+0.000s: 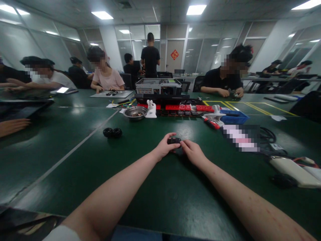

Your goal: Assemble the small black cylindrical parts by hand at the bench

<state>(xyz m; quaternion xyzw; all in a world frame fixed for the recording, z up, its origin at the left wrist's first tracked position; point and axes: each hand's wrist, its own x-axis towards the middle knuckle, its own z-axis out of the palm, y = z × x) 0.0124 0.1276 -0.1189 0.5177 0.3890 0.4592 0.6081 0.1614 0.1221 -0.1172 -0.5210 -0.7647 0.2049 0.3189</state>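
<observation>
Over the middle of the green table (140, 174), a small dark plastic part (173, 140) sits in my left hand (165, 147), its fingers and thumb closed around it. My right hand (194, 152) is closed in a pinch at the part's right end; whether something smaller is between those fingertips cannot be seen. The part's exact kind is too small to make out. Two black rubber wheels (112, 133) stand side by side to the left of my hands. Beyond them is a steel bowl (135, 113) with small copper-coloured pieces inside, beside a white plastic bracket (151, 109).
Red strips (184, 107) and a metal-framed case (158, 87) stand across the table's middle. To the right lie a blue bin (234, 117), a red-handled tool (212, 124), a black cable (269, 135) and a cream-coloured casing (292, 170). Co-workers sit opposite; another person's hand (15, 127) rests at far left.
</observation>
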